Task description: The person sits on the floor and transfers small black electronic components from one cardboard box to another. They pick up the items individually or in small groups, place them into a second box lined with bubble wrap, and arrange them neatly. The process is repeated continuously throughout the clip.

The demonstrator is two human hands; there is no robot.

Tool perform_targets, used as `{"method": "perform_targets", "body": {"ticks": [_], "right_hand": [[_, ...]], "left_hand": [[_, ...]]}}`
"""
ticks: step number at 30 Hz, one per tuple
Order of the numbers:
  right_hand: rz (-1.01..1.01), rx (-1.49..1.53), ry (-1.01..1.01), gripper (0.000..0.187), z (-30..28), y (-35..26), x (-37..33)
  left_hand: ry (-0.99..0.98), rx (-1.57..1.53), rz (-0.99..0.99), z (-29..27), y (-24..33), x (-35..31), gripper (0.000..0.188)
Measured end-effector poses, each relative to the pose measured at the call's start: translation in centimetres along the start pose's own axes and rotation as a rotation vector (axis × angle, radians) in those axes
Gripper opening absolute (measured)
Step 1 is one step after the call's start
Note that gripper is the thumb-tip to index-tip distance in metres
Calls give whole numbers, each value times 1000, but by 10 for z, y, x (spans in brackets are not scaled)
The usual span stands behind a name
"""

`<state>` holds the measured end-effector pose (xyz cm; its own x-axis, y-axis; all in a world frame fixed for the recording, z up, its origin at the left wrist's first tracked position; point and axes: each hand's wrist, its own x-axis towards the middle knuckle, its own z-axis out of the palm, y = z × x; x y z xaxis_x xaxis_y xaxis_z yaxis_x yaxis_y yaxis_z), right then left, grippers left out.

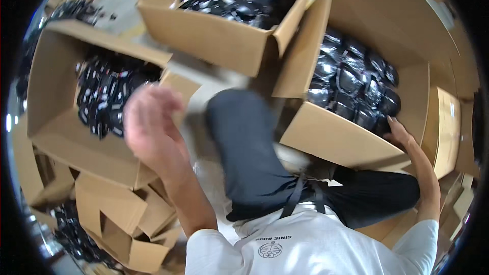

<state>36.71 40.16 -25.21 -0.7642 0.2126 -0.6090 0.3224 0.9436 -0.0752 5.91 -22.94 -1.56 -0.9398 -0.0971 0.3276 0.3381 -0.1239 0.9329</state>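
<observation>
My left hand, smeared by motion, hangs raised at the inner edge of the left cardboard box. Its fingers are too blurred to read. Behind it, in that box, is a pile of loose black glossy pieces. My right hand reaches into the right cardboard box at its near right corner. Its fingers close on the edge of a black rounded piece, partly hidden by the hand. Beside that lie rows of black rounded pieces in shiny clear wrap.
Another open cardboard box full of black glossy pieces stands ahead. Raised box flaps border the right box. Folded cardboard and more black pieces lie at lower left. My bent knee sits between the boxes.
</observation>
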Motion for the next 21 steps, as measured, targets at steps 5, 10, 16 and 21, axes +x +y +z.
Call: {"method": "perform_targets", "body": {"ticks": [5, 10, 16, 21], "right_hand": [[126, 12, -131, 73, -49, -42, -12], [-5, 409, -75, 38, -90, -81, 4], [10, 350, 56, 53, -109, -106, -19], [13, 275, 0, 39, -111, -124, -42]], "left_hand": [[206, 509, -702, -212, -154, -152, 14], [-16, 977, -949, -324, -288, -329, 41], [154, 1545, -844, -262, -334, -366, 46], [3, 1165, -850, -284, -306, -351, 31]]}}
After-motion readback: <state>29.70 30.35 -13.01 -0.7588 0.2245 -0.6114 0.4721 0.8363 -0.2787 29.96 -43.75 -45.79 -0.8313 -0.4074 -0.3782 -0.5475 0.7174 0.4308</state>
